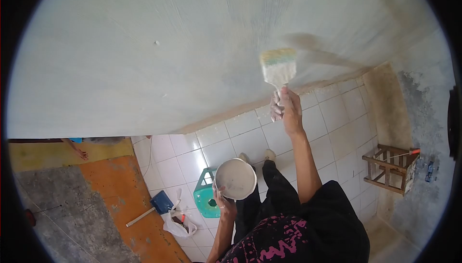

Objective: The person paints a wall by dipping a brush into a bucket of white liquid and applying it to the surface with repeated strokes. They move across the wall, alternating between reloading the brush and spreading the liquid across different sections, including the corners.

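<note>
My right hand (286,108) is closed round the handle of a wide paintbrush (279,68), held up in front of the pale wall (144,60). Its bristles are yellowish and green, and its ferrule is smeared white. White paint also coats some of my fingers. Lower down, my left hand (224,201) grips the side of a round bucket (236,178) containing greyish-white paint. Streaky brush marks run over the wall above the brush, whose shadow falls to the right of it.
A green plastic stool (204,198) stands on the white tiles beside the bucket. Left of it lie a blue dustpan (161,202) and a white plastic bag (179,224) with tools. A wooden stool (392,169) is by the right wall. Another person's hand (83,154) shows far left.
</note>
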Motion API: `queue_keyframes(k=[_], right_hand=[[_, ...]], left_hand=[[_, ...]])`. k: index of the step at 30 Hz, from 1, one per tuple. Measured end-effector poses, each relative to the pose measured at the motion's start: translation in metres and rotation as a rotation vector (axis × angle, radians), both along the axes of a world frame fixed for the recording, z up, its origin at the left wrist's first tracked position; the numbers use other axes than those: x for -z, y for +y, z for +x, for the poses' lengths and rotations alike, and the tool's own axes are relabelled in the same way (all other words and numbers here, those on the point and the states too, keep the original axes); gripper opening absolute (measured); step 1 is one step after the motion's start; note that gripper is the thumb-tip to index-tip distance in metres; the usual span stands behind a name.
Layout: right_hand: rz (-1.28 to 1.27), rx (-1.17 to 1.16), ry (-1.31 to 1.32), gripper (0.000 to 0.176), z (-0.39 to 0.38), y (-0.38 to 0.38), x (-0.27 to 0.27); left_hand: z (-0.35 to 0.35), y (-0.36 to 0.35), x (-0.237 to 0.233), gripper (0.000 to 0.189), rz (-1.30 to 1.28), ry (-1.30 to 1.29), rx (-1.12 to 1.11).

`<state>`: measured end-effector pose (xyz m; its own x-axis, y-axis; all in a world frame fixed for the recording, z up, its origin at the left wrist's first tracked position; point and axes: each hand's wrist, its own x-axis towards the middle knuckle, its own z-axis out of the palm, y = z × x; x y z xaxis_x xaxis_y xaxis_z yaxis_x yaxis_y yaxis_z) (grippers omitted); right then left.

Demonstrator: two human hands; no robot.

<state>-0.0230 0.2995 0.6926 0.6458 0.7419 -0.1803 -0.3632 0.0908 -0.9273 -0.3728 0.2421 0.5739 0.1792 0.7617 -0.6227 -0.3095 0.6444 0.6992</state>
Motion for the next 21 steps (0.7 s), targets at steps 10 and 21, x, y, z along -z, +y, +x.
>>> queue_keyframes(k=[10, 21], right_hand=[[-1.011, 0.004, 0.034, 0.040, -0.012, 0.016, 0.266], [-0.346, -0.005, 0.451, 0.021, -0.017, 0.076, 0.096]], left_hand=[[0.018, 0.014, -0.021, 0.052, -0.027, 0.032, 0.008], [-0.006, 0.011, 0.026, 0.066, 0.122, -0.127, -0.068]])
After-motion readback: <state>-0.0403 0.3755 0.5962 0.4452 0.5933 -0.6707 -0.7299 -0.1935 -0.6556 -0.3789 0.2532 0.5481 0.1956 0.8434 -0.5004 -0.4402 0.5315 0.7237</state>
